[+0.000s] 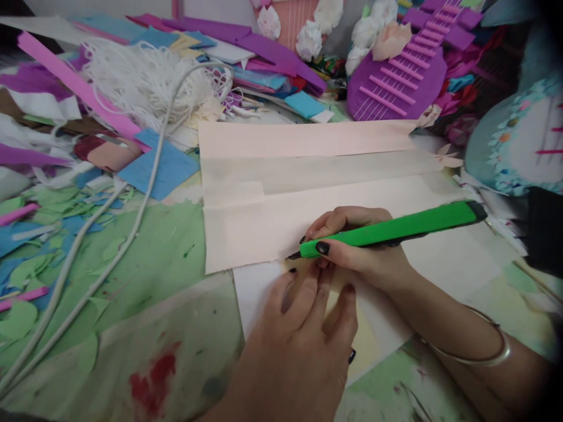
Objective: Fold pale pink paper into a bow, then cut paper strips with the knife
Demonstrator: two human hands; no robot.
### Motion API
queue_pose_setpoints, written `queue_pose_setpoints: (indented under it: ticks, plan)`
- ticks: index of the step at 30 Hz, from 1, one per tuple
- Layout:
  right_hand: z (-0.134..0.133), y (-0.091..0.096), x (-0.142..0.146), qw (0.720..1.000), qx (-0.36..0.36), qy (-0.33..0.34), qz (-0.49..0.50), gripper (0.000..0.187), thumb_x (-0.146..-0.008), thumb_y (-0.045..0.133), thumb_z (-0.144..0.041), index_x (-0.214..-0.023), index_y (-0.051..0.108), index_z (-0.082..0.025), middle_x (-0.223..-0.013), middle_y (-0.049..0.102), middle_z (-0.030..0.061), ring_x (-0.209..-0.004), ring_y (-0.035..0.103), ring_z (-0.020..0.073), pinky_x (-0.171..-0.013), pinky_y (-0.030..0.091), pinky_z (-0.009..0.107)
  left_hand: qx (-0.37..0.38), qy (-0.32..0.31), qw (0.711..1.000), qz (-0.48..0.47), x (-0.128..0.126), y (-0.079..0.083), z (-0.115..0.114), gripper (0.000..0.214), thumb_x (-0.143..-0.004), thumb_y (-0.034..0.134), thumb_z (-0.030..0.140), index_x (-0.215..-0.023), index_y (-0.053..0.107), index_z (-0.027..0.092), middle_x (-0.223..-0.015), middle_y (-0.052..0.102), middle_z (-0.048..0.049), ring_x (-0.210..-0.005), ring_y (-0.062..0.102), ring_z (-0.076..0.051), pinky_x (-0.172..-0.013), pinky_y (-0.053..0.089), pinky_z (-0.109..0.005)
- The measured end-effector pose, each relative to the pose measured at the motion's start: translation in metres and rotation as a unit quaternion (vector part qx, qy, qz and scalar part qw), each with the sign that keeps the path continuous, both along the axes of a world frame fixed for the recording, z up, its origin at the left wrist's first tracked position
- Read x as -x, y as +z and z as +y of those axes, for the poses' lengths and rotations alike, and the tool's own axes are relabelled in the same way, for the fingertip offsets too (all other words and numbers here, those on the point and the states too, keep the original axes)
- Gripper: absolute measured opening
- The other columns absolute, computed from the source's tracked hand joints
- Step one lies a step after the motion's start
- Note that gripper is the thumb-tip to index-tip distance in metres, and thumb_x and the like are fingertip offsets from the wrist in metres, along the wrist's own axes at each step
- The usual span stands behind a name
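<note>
My right hand [365,249] is closed round a bright green pen-shaped tool [396,227], whose dark tip touches the lower edge of a pale pink paper sheet [308,193]. My left hand [303,334] lies flat with fingers stretched out, pressing on a white sheet [253,293] and a yellowish piece just below the tool tip. What lies under the left palm is hidden. A metal bangle [479,346] circles my right wrist.
A white cord [109,246] runs across the green stained table cover [153,258]. Coloured paper scraps, a blue square [158,167] and white shredded paper [145,79] crowd the left and back. A purple foam piece [396,76] and paper flowers stand behind.
</note>
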State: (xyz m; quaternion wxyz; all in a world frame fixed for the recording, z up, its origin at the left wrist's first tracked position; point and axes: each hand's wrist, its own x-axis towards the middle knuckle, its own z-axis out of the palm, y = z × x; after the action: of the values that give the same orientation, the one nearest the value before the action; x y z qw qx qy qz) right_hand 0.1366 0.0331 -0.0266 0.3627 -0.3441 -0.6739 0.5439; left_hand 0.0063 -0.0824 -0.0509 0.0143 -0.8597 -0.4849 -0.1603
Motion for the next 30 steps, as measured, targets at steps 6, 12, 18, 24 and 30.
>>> queue_pose_setpoints:
  ticks: [6, 12, 18, 24, 30]
  plan:
    - [0.0, 0.0, -0.0018, 1.0, 0.01, 0.004, -0.007, 0.005, -0.069, 0.072, -0.02, -0.069, 0.067, -0.017, -0.075, 0.071, 0.0041, -0.075, 0.068, 0.0187, -0.064, 0.055, 0.029, 0.004, 0.0, 1.0, -0.001, 0.0, 0.0017, 0.0013, 0.05, -0.092, 0.042, 0.042, -0.136, 0.045, 0.019, -0.139, 0.049, -0.0143, -0.124, 0.044, -0.029, -0.097, 0.031, -0.047]
    - [0.0001, 0.0013, -0.0018, 1.0, 0.01, -0.008, -0.007, 0.006, -0.069, 0.072, -0.02, -0.067, 0.066, -0.017, -0.073, 0.07, 0.0041, -0.073, 0.068, 0.0181, -0.063, 0.055, 0.028, 0.009, -0.005, 1.0, 0.001, 0.0004, 0.0008, 0.0015, 0.049, -0.093, 0.041, 0.042, -0.136, 0.045, 0.019, -0.14, 0.047, -0.0155, -0.127, 0.042, -0.029, -0.098, 0.031, -0.047]
    - [-0.0002, 0.0009, -0.0034, 1.0, 0.015, -0.006, -0.004, 0.006, -0.069, 0.072, -0.019, -0.068, 0.067, -0.017, -0.075, 0.071, 0.0042, -0.074, 0.068, 0.018, -0.063, 0.054, 0.028, 0.005, 0.0, 1.0, 0.001, 0.0004, 0.0003, 0.0019, 0.048, -0.092, 0.042, 0.042, -0.135, 0.045, 0.02, -0.139, 0.048, -0.0149, -0.128, 0.043, -0.029, -0.097, 0.032, -0.047]
    - [0.0003, 0.0006, -0.0041, 1.0, 0.007, -0.007, -0.013, 0.006, -0.068, 0.072, -0.019, -0.068, 0.067, -0.017, -0.075, 0.071, 0.0042, -0.074, 0.068, 0.0185, -0.063, 0.055, 0.029, 0.012, 0.001, 1.0, 0.001, 0.0001, 0.0005, 0.0008, 0.05, -0.092, 0.044, 0.043, -0.136, 0.044, 0.02, -0.141, 0.046, -0.0146, -0.128, 0.041, -0.03, -0.098, 0.032, -0.047]
    - [0.0007, 0.0013, -0.0042, 1.0, 0.013, -0.01, -0.009, 0.007, -0.069, 0.072, -0.021, -0.068, 0.067, -0.017, -0.074, 0.071, 0.0042, -0.073, 0.068, 0.0182, -0.063, 0.055, 0.028, 0.015, -0.004, 1.0, 0.001, 0.0009, 0.0006, -0.0003, 0.049, -0.093, 0.041, 0.043, -0.136, 0.044, 0.02, -0.14, 0.047, -0.0152, -0.13, 0.039, -0.03, -0.098, 0.032, -0.047]
